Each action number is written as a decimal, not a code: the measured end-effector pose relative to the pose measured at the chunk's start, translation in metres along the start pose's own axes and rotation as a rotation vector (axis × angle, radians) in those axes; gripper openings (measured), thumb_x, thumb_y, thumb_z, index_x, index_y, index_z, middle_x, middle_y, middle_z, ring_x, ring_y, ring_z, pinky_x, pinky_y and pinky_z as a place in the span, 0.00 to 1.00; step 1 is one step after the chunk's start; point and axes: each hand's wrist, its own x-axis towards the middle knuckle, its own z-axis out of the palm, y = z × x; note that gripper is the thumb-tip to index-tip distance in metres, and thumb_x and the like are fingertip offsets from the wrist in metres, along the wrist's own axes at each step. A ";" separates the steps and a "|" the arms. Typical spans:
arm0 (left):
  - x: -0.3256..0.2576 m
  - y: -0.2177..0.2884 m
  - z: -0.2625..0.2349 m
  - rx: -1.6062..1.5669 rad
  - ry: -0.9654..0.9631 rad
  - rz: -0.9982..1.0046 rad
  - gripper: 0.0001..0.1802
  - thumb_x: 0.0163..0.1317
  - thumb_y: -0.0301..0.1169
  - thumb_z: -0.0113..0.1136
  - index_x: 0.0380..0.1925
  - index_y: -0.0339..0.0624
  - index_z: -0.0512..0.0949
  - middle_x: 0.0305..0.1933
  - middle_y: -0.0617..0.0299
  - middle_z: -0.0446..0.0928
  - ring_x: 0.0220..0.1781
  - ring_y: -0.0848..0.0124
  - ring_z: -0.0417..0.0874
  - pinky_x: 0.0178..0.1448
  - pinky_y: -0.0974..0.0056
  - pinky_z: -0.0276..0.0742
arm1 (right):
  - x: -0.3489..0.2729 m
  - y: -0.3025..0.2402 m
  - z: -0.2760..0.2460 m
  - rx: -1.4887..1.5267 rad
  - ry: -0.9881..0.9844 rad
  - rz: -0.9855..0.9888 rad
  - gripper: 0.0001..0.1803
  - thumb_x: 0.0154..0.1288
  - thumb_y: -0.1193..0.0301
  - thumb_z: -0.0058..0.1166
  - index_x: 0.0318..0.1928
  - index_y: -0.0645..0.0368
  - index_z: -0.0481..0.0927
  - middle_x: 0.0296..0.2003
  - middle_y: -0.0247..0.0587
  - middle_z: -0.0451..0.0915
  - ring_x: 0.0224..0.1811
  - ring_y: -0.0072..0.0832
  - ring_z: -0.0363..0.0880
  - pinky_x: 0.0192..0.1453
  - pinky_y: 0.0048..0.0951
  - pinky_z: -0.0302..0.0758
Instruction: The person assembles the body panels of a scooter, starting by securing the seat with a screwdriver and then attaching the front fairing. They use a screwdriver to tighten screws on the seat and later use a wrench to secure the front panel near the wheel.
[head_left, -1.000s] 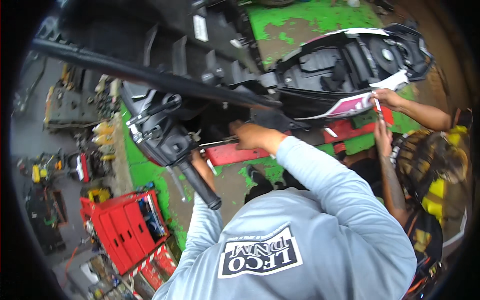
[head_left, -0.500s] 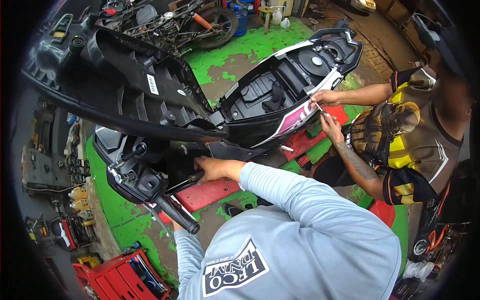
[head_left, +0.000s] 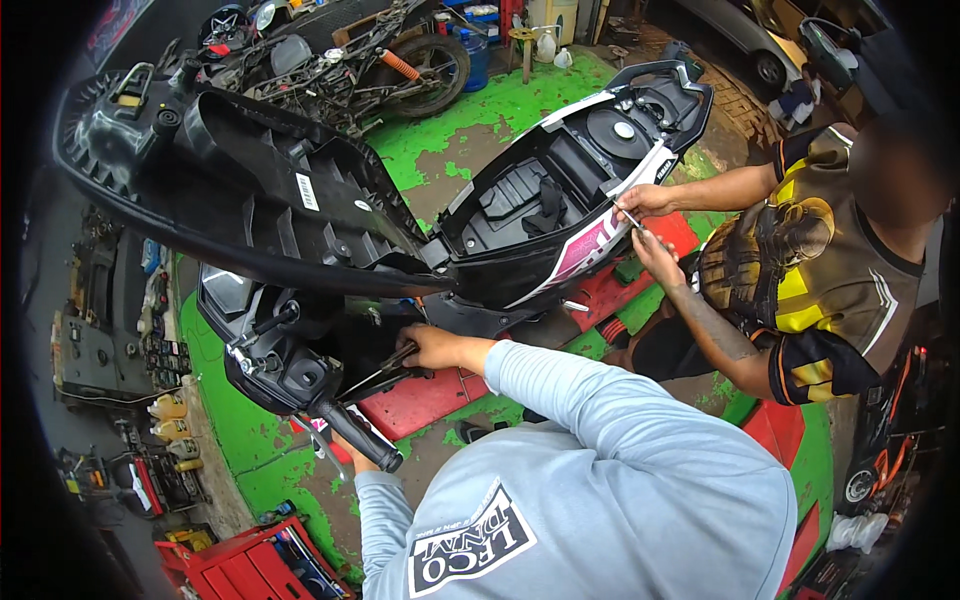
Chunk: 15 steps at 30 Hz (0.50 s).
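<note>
My right hand (head_left: 432, 347) is closed on a long, slim dark tool (head_left: 384, 373), beside the open front of a scooter. The tool slants down toward the handlebar, and its exact kind is unclear. Below the black handlebar grip (head_left: 352, 430) and its metal lever, my left hand (head_left: 358, 456) shows only in part; its fingers are hidden behind the front of the scooter. Above my right hand, the black seat underside (head_left: 260, 190) is tipped up. Behind it lies the open storage well (head_left: 505, 208) of the scooter, with a dark strap or cloth inside.
At the right a co-worker holds a slim tool (head_left: 628, 215) against the white and pink side panel (head_left: 590, 248). A red lift platform (head_left: 420, 402) sits under the scooter. A red tool cabinet (head_left: 240, 565) stands lower left, a stripped motorcycle (head_left: 375, 75) at the back.
My right hand has lifted slightly, and more of the dark tool shows below its fingers. The whole view has shifted a little. The co-worker's hands stay at the side panel.
</note>
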 end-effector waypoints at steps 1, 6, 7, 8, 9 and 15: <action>0.000 0.000 0.001 0.001 -0.008 -0.005 0.06 0.74 0.36 0.56 0.37 0.50 0.75 0.23 0.72 0.67 0.20 0.82 0.65 0.20 0.74 0.56 | 0.001 -0.001 -0.001 0.012 0.035 0.086 0.24 0.67 0.54 0.62 0.53 0.60 0.81 0.41 0.55 0.84 0.48 0.45 0.84 0.55 0.42 0.78; -0.001 0.001 -0.009 -0.002 -0.006 -0.002 0.06 0.74 0.36 0.56 0.37 0.50 0.74 0.23 0.72 0.67 0.20 0.82 0.65 0.20 0.74 0.56 | 0.000 -0.052 -0.014 0.354 -0.030 0.556 0.22 0.66 0.58 0.63 0.51 0.62 0.80 0.33 0.51 0.84 0.43 0.45 0.85 0.50 0.46 0.79; -0.001 0.000 -0.003 0.002 -0.027 -0.005 0.06 0.74 0.37 0.57 0.37 0.50 0.74 0.23 0.72 0.67 0.20 0.82 0.65 0.20 0.74 0.56 | -0.002 -0.035 -0.007 0.215 0.099 0.344 0.22 0.67 0.57 0.62 0.51 0.62 0.80 0.31 0.50 0.84 0.40 0.44 0.86 0.48 0.46 0.79; -0.001 -0.001 0.010 0.004 -0.062 -0.015 0.07 0.74 0.37 0.57 0.37 0.50 0.74 0.23 0.72 0.67 0.20 0.82 0.65 0.20 0.74 0.56 | -0.005 0.003 0.008 0.064 0.235 0.138 0.22 0.69 0.56 0.60 0.50 0.63 0.81 0.29 0.50 0.83 0.37 0.44 0.86 0.46 0.47 0.80; -0.002 -0.002 0.007 0.004 -0.052 -0.012 0.07 0.74 0.37 0.57 0.37 0.50 0.74 0.23 0.72 0.67 0.20 0.82 0.65 0.20 0.74 0.55 | -0.005 -0.001 0.007 0.030 0.236 0.073 0.22 0.70 0.56 0.59 0.51 0.63 0.80 0.28 0.50 0.84 0.35 0.44 0.86 0.45 0.47 0.80; -0.005 -0.001 0.000 0.005 -0.031 -0.021 0.07 0.74 0.37 0.57 0.36 0.51 0.74 0.23 0.73 0.66 0.20 0.82 0.64 0.20 0.74 0.55 | 0.005 -0.042 -0.013 0.203 0.030 0.480 0.21 0.66 0.56 0.63 0.48 0.61 0.82 0.42 0.60 0.85 0.50 0.52 0.84 0.57 0.45 0.77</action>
